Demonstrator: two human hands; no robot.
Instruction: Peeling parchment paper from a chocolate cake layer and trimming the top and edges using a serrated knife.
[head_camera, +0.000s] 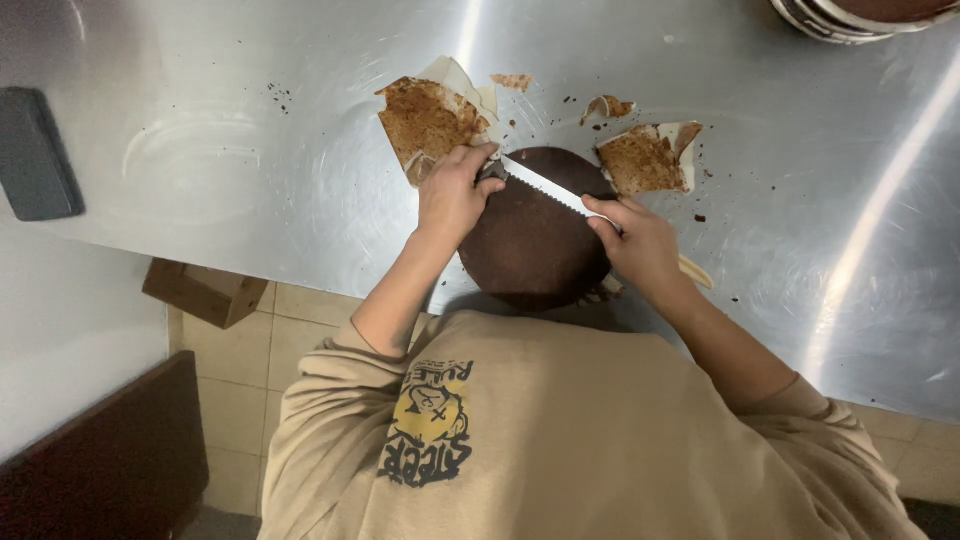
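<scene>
- My left hand (455, 195) was closed around one end of the long serrated steel knife (545, 187). My right hand (640, 245) pinched the other end, fingers curled tight to the blade.
- The blade lay across the far side of the round dark brown cake (530, 250), which sat on the brushed steel surface (250, 150) at its near edge, right in front of me.
- I judged my right fingers most at risk: they sat on the toothed blade, so a sawing stroke or a slip could cut them.
- The cake was close to the edge with nothing gripping it. A hard push might have slid it off or cracked it.
- An uneven pull from the two hands could have tilted the cut and left a sloped top.
- A pale tip showed past my right wrist. It may have been the knife's handle, but I could not tell.
- Two torn pieces of pale baking paper crusted with brown crumb (430, 120) (650, 158) lay just beyond the cake, with loose crumbs (700, 217) scattered around.
- A flat dark grey rectangular slab (35, 155) lay far left, and stacked round metal tins (850, 20) sat at the far right corner.
- Below, there was a beige tiled floor (290, 340), a small wooden block (205, 290) and a piece of dark brown furniture (100, 470).
</scene>
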